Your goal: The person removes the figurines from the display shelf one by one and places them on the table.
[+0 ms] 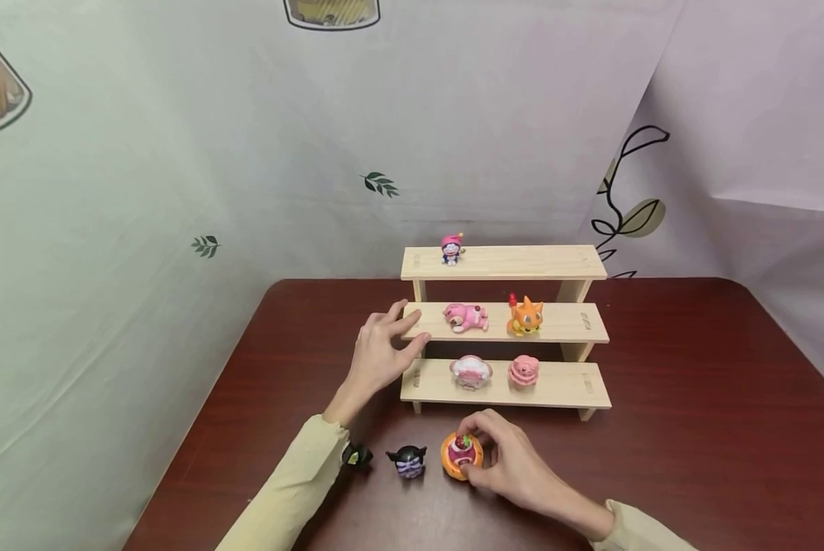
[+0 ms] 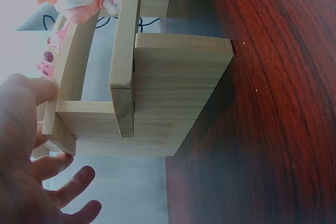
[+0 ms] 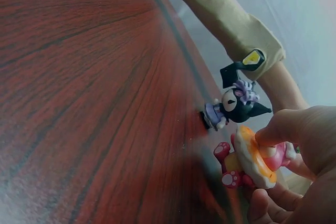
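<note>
My left hand [image 1: 377, 348] grips the left end of the middle board of a three-tier wooden stand [image 1: 501, 264], thumb at the front edge. In the left wrist view, its other fingers spread loosely past the board's end. Between thumb and fingers, my right hand [image 1: 515, 463] pinches a toy figurine [image 1: 462, 454] with an orange ring round it and a strawberry on top. The right wrist view shows this figurine's pink feet [image 3: 230, 178] and the ring's whitish underside. Beside it, a black-headed figurine with a purple bow [image 1: 409, 461] stands on the table.
On the top tier is a pink-hatted figurine [image 1: 451, 249]. The middle tier bears a lying pink bear [image 1: 465, 317] and an orange figurine [image 1: 525, 317]; the bottom one, a white-and-pink figurine [image 1: 470, 372] and a pink one [image 1: 524, 371]. A small black item [image 1: 358, 456] is beside my left sleeve.
</note>
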### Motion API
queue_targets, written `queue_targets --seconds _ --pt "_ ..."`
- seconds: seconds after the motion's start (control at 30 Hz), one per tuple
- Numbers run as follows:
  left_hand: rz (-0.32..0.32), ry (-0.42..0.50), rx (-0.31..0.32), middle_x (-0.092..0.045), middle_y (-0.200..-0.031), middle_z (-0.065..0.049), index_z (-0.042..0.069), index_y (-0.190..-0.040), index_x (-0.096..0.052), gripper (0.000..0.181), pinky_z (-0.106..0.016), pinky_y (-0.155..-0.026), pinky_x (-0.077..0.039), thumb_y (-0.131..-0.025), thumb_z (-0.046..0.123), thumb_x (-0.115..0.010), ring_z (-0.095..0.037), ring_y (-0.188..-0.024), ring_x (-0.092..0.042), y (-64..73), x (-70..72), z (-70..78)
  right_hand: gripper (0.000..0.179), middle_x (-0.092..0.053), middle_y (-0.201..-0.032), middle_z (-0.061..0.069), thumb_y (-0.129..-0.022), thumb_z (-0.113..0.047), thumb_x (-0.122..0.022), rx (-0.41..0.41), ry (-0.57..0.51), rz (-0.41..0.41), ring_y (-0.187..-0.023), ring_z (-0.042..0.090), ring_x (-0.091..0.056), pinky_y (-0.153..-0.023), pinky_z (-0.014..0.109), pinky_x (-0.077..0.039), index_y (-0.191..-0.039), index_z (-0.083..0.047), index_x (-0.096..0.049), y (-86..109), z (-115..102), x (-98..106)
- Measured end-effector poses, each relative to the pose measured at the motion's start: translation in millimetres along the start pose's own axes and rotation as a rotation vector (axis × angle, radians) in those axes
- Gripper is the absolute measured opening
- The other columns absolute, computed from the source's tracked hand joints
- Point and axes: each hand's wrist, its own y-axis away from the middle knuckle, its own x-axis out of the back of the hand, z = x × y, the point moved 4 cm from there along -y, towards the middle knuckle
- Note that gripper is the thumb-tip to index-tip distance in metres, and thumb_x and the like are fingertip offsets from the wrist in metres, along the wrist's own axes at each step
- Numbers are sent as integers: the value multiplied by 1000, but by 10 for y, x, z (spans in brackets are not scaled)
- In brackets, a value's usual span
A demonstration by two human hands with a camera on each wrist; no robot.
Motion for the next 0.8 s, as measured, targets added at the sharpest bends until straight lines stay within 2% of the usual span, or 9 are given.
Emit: queue_targets --seconds 0.43,0.8 --pt "-4 11 8 -62 -133 -19 7 -119 -75 43 -60 -81 -47 -85 32 -77 -45 -104 -60 -7 12 12 47 -58 -94 -8 -64 6 -80 19 4 -2 -78 6 -60 -60 25 -49 -101 -18 -63 -23 32 -67" --pt "-2 10 9 -61 -133 -19 6 -120 -75 43 -59 -82 -47 -85 31 -77 -45 -103 -60 -3 -3 -10 45 -57 -96 -4 -68 7 -81 43 -12 -22 -76 7 -58 -55 22 -48 -103 -15 -62 -31 8 -80"
